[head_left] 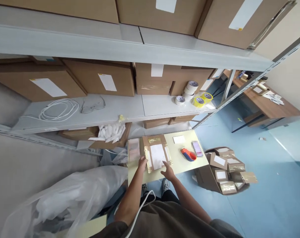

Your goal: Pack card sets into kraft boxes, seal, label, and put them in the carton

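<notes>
Both forearms are extended; left hand (142, 163) and right hand (168, 172) are pressed, fingers spread, on the taped parcel (157, 156).

Tape rolls (193, 94) and white cable (58, 109) on the shelf (130, 107); floor carton (209, 177) — full of small parcels (226, 167)

You have one view, worn on your head, looking forward and steeply down from well above the small table (184, 162), with the shelving (130, 109) just beyond it.
</notes>
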The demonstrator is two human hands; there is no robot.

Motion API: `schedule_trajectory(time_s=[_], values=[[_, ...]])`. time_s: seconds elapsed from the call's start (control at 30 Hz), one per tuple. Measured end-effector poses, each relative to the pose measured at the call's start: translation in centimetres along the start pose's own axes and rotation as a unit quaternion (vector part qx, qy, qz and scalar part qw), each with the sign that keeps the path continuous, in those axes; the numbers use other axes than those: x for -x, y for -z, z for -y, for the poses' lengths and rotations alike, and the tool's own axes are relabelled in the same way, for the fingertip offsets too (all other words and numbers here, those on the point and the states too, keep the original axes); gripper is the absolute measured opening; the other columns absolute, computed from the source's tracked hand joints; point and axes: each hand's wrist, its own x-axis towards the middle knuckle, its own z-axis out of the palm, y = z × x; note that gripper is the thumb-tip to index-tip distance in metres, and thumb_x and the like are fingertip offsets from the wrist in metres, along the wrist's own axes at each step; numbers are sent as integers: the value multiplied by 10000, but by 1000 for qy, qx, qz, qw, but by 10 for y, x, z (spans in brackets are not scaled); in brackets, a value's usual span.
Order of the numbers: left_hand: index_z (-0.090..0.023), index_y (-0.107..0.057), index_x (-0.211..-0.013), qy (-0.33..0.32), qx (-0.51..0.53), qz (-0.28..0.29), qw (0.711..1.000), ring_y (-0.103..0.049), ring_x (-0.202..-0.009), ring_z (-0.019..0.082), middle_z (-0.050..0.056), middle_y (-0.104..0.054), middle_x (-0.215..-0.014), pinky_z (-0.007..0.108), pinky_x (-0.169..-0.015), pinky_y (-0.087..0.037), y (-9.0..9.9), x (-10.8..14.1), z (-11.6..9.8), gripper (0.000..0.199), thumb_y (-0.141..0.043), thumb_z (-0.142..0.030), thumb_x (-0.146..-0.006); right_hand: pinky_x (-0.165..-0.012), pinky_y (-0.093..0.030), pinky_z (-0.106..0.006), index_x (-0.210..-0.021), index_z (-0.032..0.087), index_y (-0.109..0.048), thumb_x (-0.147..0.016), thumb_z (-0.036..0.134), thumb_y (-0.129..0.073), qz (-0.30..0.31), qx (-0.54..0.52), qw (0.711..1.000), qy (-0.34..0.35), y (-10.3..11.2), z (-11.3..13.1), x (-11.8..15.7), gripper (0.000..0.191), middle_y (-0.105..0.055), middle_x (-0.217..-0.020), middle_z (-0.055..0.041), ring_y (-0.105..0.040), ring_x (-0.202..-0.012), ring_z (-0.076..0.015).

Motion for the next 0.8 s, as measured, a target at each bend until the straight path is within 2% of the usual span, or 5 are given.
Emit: schedule_trajectory(time_s=[0.13, 0.33, 0.53, 0.67, 0.8], values=[[-201, -640, -1057, 23, 57, 4, 998, -748, -821, 247, 75, -751, -888, 378, -776, -585, -13, 12, -7, 465, -813, -216, -626, -1233, -372, -559, -1545, 351, -525, -592, 162, -838, 31, 70, 994, 76, -6, 15, 0, 1021, -433, -1672, -71, -342, -1566, -384], [-194, -650, -1121, -101, 79, 81, 988, -743, -952, 252, 105, -757, -1011, 410, -908, -572, -52, 33, -26, 575, -906, -393, -646, -1199, -433, -487, -1432, 296, -655, -796, 196, -602, -61, 10, 992, 110, 42, 31, -9, 646, -626, -1507, -77, -596, -1374, -320], [-231, -645, -1254, -184, -49, -81, 978, -709, -1107, 265, 159, -647, -1379, 394, -1000, -530, -48, 5, -85, 682, -916, -417, -657, -928, -577, -487, -1104, 244, -788, -774, 374, -575, -119, -110, 984, 70, 119, 21, -5, 414, -790, -899, -74, -729, -912, -328], [-221, -572, -1391, -186, -75, -66, 978, -622, -1304, 315, 213, -464, -1608, 436, -1144, -414, -50, -17, -118, 846, -913, -456, -654, -805, -584, -451, -864, 246, -765, -741, 431, -634, -96, -186, 974, 88, 142, 11, 1, 258, -715, -717, -37, -686, -820, -320], [-233, -661, -1240, -182, -91, -16, 979, -579, -1358, 326, 169, -654, -1406, 414, -1143, -402, -62, -21, -124, 694, -876, -566, -670, -825, -580, -477, -793, 254, -739, -727, 408, -643, -58, -195, 975, 90, 144, 1, 3, 193, -696, -701, -30, -678, -820, -324]])
